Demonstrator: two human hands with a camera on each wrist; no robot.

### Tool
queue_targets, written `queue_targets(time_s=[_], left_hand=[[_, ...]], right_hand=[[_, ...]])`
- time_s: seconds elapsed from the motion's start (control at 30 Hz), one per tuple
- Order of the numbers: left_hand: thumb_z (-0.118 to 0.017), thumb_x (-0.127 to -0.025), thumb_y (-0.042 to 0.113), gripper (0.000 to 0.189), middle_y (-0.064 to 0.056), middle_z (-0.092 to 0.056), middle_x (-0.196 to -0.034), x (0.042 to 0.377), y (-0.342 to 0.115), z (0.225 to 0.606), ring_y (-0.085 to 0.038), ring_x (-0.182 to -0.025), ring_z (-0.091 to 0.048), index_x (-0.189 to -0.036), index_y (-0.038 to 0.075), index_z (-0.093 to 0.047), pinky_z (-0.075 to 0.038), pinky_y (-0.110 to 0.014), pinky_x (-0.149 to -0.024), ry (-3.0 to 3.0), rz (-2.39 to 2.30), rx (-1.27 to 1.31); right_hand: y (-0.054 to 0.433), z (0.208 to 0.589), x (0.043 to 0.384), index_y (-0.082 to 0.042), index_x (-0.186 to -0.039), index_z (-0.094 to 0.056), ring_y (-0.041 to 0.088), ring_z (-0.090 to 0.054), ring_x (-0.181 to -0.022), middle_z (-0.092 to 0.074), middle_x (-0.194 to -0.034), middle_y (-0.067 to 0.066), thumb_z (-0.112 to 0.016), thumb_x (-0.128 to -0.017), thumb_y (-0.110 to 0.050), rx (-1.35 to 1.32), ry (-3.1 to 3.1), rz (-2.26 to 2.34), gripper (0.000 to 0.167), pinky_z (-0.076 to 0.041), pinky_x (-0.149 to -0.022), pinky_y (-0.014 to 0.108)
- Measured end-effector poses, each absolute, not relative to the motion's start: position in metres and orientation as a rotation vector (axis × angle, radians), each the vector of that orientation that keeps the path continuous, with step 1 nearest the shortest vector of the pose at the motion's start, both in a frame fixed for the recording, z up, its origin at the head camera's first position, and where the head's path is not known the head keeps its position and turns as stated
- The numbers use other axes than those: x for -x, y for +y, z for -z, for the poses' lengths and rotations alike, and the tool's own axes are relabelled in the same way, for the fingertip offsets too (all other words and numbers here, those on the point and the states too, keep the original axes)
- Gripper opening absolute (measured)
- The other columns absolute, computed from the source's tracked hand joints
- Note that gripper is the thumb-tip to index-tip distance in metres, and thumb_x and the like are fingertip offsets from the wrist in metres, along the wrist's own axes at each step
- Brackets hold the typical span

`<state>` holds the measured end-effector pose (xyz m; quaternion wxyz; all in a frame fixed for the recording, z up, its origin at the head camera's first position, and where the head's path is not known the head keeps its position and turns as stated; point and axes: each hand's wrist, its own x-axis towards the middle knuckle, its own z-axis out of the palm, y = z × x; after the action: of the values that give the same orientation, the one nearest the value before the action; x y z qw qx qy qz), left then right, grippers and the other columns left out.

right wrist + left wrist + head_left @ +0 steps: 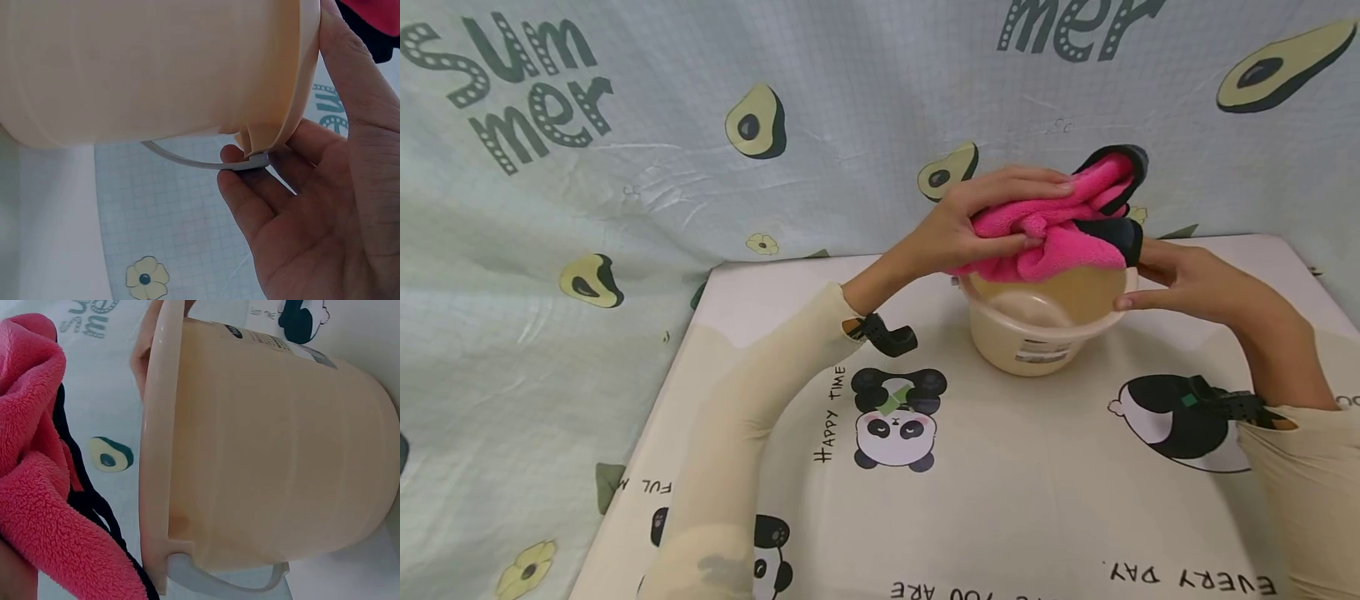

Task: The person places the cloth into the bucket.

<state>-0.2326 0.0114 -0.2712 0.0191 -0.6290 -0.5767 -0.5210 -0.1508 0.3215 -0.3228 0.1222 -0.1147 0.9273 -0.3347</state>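
Observation:
My left hand (pixel 958 221) holds a bunched pink fleecy towel (pixel 1051 250) with black edging, its thumb and fingers around the near end. The towel is over the mouth of a cream plastic bucket (pixel 1003 337) and covers part of the far rim. At the bucket's right side, my right hand (pixel 1206 283) grips the rim, thumb on top. In the right wrist view its fingers curl beneath the rim by the end of the grey handle (pixel 194 161). The left wrist view shows the towel (pixel 37 475) beside the bucket's rim (pixel 156 456).
The bucket stands toward the back of a table (pixel 1000 483) with a printed panda cover. Behind it hangs a pale curtain (pixel 850 125) with avocado prints. Black straps (pixel 887 335) sit on both wrists.

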Motion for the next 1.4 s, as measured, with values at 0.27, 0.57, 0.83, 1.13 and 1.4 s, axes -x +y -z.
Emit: queue_targets(time_s=[0.27, 0.57, 0.83, 1.13, 1.4], left_hand=[[-0.076, -0.084, -0.005, 0.039, -0.029, -0.048, -0.134, 0.217, 0.02, 0.254, -0.009, -0.133, -0.04, -0.119, -0.014, -0.064, -0.042, -0.036, -0.111, -1.81, 1.634, 1.983], [-0.07, -0.087, -0.003, 0.039, -0.015, -0.049, -0.128, 0.226, 0.046, 0.271, -0.004, -0.125, -0.041, -0.124, -0.011, -0.06, -0.043, -0.027, -0.106, -1.955, 1.902, 1.733], [-0.059, -0.094, -0.002, 0.035, -0.016, -0.051, -0.132, 0.231, 0.046, 0.286, -0.016, -0.119, -0.053, -0.128, -0.009, -0.051, -0.053, -0.033, -0.096, -1.967, 2.234, 1.601], [-0.068, -0.093, 0.01, 0.033, -0.01, -0.055, -0.144, 0.251, 0.005, 0.274, -0.01, -0.123, -0.057, -0.123, 0.002, -0.058, -0.051, -0.027, -0.097, -2.345, 1.541, 1.876], [-0.061, -0.098, 0.013, 0.042, -0.004, -0.053, -0.152, 0.263, -0.004, 0.246, -0.007, -0.142, -0.043, -0.141, 0.017, -0.063, -0.043, -0.022, -0.098, -2.372, 0.684, 2.291]], right_hand=[[0.323, 0.325, 0.15, 0.003, -0.152, -0.035, 0.054, -0.038, -0.137, -0.043, -0.148, 0.033, -0.079, -0.088, -0.021, 0.323, 2.717, 0.988, 0.081, -0.033, -0.105, 0.074], [0.329, 0.328, 0.15, -0.014, -0.158, -0.038, 0.006, -0.037, -0.144, -0.04, -0.157, 0.006, -0.08, -0.085, -0.005, 0.513, 2.705, 1.144, 0.084, -0.035, -0.097, 0.002], [0.326, 0.323, 0.15, -0.017, -0.16, -0.034, 0.045, -0.028, -0.148, -0.025, -0.166, 0.014, -0.078, -0.09, -0.017, 0.435, 2.682, 1.058, 0.082, -0.034, -0.092, 0.0], [0.322, 0.322, 0.149, -0.018, -0.16, -0.034, 0.012, -0.02, -0.154, -0.014, -0.17, -0.006, -0.08, -0.087, -0.014, 0.54, 2.713, 1.031, 0.086, -0.027, -0.098, -0.002], [0.323, 0.325, 0.146, -0.023, -0.159, -0.035, -0.019, -0.021, -0.137, -0.015, -0.168, -0.017, -0.08, -0.087, -0.013, 0.572, 2.725, 1.066, 0.085, -0.026, -0.099, -0.002]])
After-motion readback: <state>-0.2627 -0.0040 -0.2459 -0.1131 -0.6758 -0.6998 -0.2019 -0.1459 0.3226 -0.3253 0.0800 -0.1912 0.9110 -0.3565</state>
